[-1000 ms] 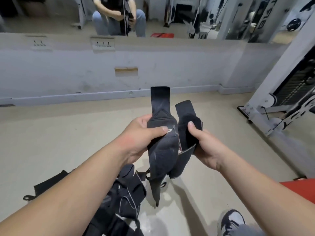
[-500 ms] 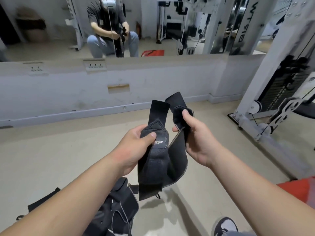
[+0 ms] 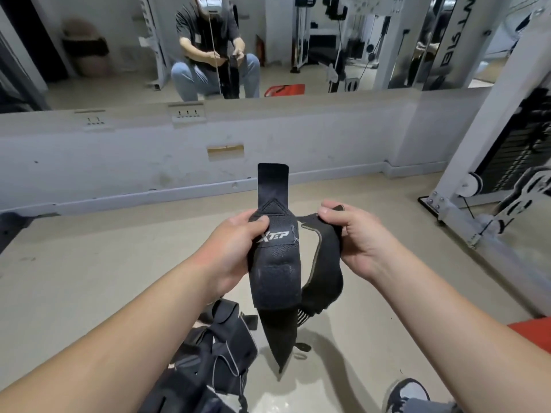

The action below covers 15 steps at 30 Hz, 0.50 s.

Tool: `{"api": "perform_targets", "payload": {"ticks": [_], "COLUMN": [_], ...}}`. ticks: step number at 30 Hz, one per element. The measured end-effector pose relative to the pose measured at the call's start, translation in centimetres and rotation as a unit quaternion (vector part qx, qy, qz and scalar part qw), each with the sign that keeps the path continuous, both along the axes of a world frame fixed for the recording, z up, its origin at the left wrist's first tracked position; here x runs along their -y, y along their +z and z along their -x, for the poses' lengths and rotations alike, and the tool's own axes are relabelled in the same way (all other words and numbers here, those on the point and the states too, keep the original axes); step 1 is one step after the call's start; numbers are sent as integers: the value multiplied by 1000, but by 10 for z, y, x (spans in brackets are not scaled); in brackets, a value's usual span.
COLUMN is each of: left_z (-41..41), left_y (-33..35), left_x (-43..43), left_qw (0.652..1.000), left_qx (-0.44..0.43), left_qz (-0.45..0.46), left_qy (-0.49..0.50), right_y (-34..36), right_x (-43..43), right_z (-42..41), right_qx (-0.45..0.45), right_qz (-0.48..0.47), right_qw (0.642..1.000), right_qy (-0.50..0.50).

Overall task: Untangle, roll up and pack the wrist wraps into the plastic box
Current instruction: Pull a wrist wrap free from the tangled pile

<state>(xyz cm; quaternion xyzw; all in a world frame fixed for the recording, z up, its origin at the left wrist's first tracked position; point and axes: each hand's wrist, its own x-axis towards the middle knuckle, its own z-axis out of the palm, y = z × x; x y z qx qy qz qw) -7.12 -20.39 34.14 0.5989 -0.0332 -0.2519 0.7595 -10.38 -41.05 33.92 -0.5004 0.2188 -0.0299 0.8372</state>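
A black wrist wrap [image 3: 275, 278] with a white logo hangs between my hands above the floor. My left hand [image 3: 235, 248] grips its upper part, thumb just above the logo, and a strap end stands up above that hand. My right hand [image 3: 354, 236] pinches the other end of the wrap, which loops down and back to the main piece. A pointed tail of the wrap dangles below. More black wraps [image 3: 217, 356] lie tangled in a pile on the floor under my left forearm. No plastic box is in view.
A low grey wall [image 3: 149, 156] with a mirror above it runs across ahead; the mirror reflects a crouching person. A white cable machine [image 3: 483, 186] stands at the right. A red mat [image 3: 533, 335] and my shoe [image 3: 408, 391] are at the lower right.
My right hand has pulled its end of the wrap out to the right and turned it down. The strap end above my left hand now stands straight up. The view has tilted upward.
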Motion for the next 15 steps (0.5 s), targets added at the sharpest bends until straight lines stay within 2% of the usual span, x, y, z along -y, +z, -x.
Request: {"api": "perform_targets", "payload": {"ticks": [6, 10, 15], "left_z": [3, 9, 11], "left_y": [-9, -17, -23], "left_x": [9, 19, 24], "left_qw": [998, 998, 996], "left_qx": [31, 27, 20], "left_qz": [-60, -60, -74], "left_qy": [4, 17, 42], "right_y": [1, -1, -3], "right_x": [8, 14, 19], "right_z": [9, 13, 17], "right_qx": [-7, -4, -12], "right_qz": [-33, 22, 46], "right_qw": [997, 997, 998], "right_qy": [73, 71, 29]}}
